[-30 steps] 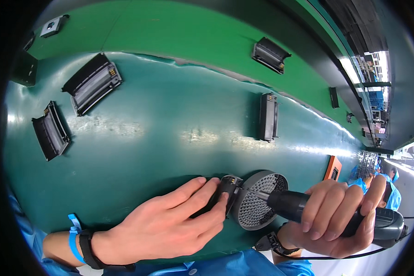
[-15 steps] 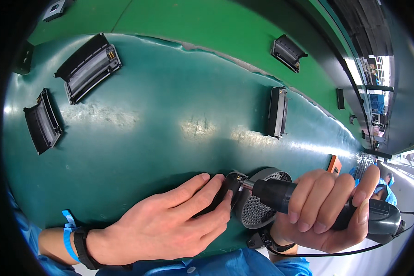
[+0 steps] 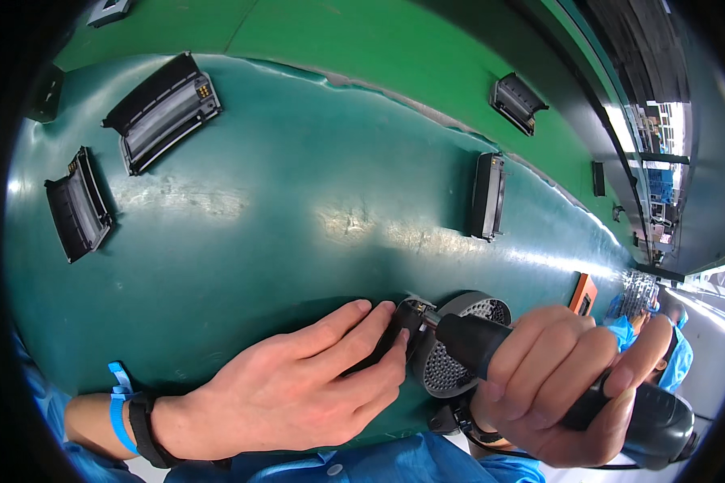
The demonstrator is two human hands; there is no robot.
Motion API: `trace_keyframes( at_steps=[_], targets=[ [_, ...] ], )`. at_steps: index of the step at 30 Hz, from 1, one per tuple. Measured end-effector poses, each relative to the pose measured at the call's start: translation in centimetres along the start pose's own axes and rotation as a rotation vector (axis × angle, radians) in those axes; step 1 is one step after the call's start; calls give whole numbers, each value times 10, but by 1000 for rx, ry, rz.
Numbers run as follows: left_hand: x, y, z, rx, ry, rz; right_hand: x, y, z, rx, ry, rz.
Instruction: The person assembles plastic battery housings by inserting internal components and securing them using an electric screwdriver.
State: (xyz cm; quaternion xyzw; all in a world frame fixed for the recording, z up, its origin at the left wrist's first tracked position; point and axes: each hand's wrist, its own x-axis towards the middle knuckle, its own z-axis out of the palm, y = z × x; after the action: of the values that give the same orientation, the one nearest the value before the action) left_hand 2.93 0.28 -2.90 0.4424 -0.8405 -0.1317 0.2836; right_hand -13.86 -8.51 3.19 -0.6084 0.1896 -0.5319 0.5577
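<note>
My left hand (image 3: 290, 386) is closed over a black plastic housing (image 3: 385, 342), pressing it against the mat. Its fingers cover most of the housing; gold contacts show at the uncovered end. In my right hand (image 3: 560, 382) is a black corded electric screwdriver (image 3: 471, 342), gripped around its body. The metal bit reaches the exposed end of the housing, beside the contacts. Whether a screw sits under the bit is too small to tell. Just behind the bit lies a round grey tray (image 3: 459, 385) with a perforated, studded-looking surface.
Open black housings lie on the mat at far left (image 3: 79, 205) and upper left (image 3: 165, 114), and another (image 3: 487, 197) stands right of centre. A further housing (image 3: 519, 103) rests on the bright green strip (image 3: 338, 40). An orange piece (image 3: 583, 295) and a co-worker's blue sleeve (image 3: 675, 362) are at right.
The screwdriver's rear end has dropped with my right hand, while its bit stays at the housing. My left hand holds nearly still. The housing on the green strip appears slightly farther right.
</note>
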Motion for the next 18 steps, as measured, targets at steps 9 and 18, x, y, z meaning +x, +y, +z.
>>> trace_keyframes(
  at_steps=[9,18],
  targets=[
    [-2,1,2,20,19,3,-4,7,6,-39,-14,-60],
    [-2,-3,-5,-45,4,39,-2,-16,-11,187,-99,-50]
  ],
)
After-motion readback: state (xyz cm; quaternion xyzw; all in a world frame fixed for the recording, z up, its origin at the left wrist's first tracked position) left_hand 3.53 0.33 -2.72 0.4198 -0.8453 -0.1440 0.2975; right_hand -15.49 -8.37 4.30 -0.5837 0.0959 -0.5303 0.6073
